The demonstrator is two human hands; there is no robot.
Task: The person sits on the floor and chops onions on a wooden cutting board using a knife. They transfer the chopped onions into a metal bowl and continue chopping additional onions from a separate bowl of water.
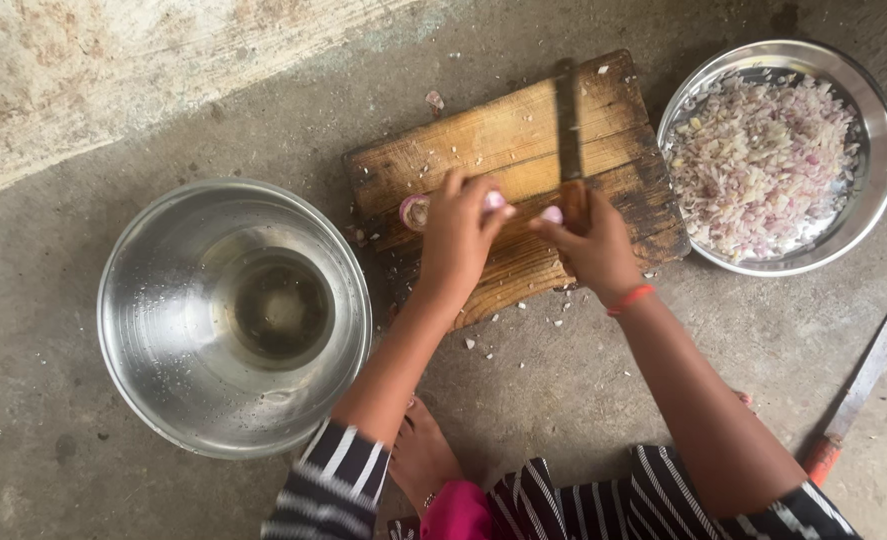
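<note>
Your left hand (460,232) pinches a small, slippery onion (415,211) near the wooden board's (503,135) front edge, so hold its sides, while your right hand (591,243) wraps the knife (569,130).

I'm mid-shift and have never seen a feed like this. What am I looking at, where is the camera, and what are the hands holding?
One picture, from a camera on a person's head, looking down at a concrete floor. The left hand steadies a small purple onion on a wooden cutting board. The right hand grips a knife, blade pointing away. Left is a steel bowl holding a little water; upper right, a steel dish of chopped onion. A second knife lies at the right.
</note>
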